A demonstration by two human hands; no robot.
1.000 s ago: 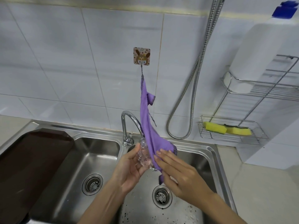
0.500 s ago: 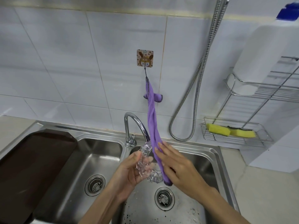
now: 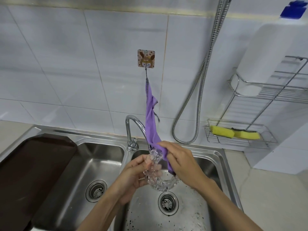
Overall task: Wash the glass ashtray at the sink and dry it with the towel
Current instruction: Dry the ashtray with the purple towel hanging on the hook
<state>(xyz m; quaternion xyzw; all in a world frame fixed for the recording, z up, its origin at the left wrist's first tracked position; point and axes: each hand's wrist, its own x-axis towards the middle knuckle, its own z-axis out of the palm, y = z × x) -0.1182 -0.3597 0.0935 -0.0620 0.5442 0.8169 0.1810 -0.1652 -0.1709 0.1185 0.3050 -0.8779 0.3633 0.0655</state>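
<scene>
A clear cut-glass ashtray (image 3: 160, 180) is held tilted on edge over the right basin of the steel sink (image 3: 221, 164). My left hand (image 3: 133, 174) grips its left rim, with fingers showing through the glass. A purple towel (image 3: 150, 127) hangs from a wall hook (image 3: 146, 58) and stretches down to the ashtray. My right hand (image 3: 181, 162) holds the towel's lower end, fingers curled, pressing the cloth against the ashtray's upper right side. The towel's tip is hidden behind that hand.
A chrome tap (image 3: 133, 130) stands between the two basins, right behind the ashtray. A dark brown tray (image 3: 30, 172) lies over the left side. A wire rack (image 3: 240, 139) holding yellow sponges, a shower hose (image 3: 200, 80) and a white container (image 3: 266, 60) are at the right.
The ashtray has turned in my left hand, with more of its round rim facing me. My right hand has gathered the towel and shifted along the glass.
</scene>
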